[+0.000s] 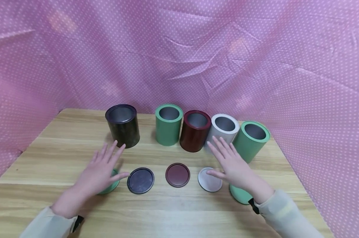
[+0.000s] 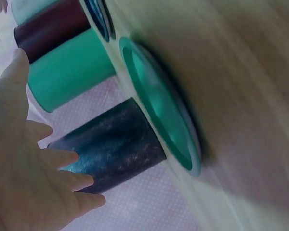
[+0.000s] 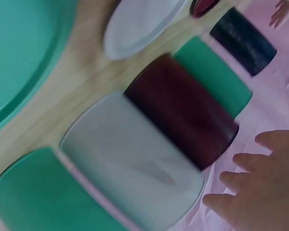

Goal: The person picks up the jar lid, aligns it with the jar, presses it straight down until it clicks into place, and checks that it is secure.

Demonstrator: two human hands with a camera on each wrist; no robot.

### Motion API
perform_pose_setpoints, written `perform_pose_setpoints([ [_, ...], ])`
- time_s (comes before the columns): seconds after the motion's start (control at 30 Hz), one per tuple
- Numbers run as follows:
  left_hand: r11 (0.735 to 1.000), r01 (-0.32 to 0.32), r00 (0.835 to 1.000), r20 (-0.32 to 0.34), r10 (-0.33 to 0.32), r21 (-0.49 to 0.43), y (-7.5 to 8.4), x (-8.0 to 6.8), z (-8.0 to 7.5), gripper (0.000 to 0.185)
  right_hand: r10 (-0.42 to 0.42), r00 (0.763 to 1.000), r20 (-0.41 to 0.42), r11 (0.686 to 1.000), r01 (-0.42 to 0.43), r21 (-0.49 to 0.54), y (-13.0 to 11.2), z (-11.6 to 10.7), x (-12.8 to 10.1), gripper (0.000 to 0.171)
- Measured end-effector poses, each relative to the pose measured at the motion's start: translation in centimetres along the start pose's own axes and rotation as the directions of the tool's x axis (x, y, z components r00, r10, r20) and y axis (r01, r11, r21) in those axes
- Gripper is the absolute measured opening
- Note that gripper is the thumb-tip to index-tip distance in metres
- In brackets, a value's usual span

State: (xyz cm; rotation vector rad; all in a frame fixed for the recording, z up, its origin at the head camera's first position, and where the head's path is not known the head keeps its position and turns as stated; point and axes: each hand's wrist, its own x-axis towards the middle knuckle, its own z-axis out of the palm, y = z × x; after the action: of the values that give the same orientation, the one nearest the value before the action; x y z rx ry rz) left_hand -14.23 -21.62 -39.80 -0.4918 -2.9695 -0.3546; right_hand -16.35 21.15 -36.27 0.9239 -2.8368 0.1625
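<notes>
Both hands hover with fingers spread and hold nothing. My left hand (image 1: 97, 172) is over a green lid (image 1: 110, 185), partly hiding it, with a black lid (image 1: 140, 180) just right of its thumb. My right hand (image 1: 234, 167) overlaps a white lid (image 1: 209, 180) and a second green lid (image 1: 240, 194) in the head view. Behind the lids stand uncovered cans: a black can (image 1: 124, 129) at left, then a green can (image 1: 168, 127), a dark red can (image 1: 195, 134), a white can (image 1: 225, 125) and another green can (image 1: 249, 143). A dark red lid (image 1: 177, 175) lies between the hands.
The wooden table (image 1: 173, 215) carries the cans in a back row and the lids in front. A pink dotted cloth (image 1: 179, 56) hangs close behind the cans and along both sides.
</notes>
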Motion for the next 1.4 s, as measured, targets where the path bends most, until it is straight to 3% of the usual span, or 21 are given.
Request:
perform_pose_setpoints([
  [0.3,0.999,-0.044,0.999,-0.027,0.044,0.013,0.6,-0.2,0.7,0.098,-0.124,0.992,0.012,0.992,0.124,0.019,-3.1,1.6,2.1,0.09],
  [0.63,0.994,-0.112,0.993,-0.021,0.112,0.018,1.1,-0.4,2.0,0.093,-0.164,0.971,0.177,0.986,0.157,0.053,-7.0,3.9,3.8,0.091],
  [1.07,0.986,-0.158,0.987,0.003,0.158,0.053,1.0,-0.6,2.8,0.091,-0.126,0.951,0.283,0.992,0.114,0.057,-10.7,6.7,6.3,0.089],
  [1.4,0.984,-0.177,0.984,0.033,0.176,0.012,1.3,-0.7,2.7,0.09,-0.131,0.928,0.35,0.989,0.097,0.114,-11.8,7.4,8.0,0.089],
])
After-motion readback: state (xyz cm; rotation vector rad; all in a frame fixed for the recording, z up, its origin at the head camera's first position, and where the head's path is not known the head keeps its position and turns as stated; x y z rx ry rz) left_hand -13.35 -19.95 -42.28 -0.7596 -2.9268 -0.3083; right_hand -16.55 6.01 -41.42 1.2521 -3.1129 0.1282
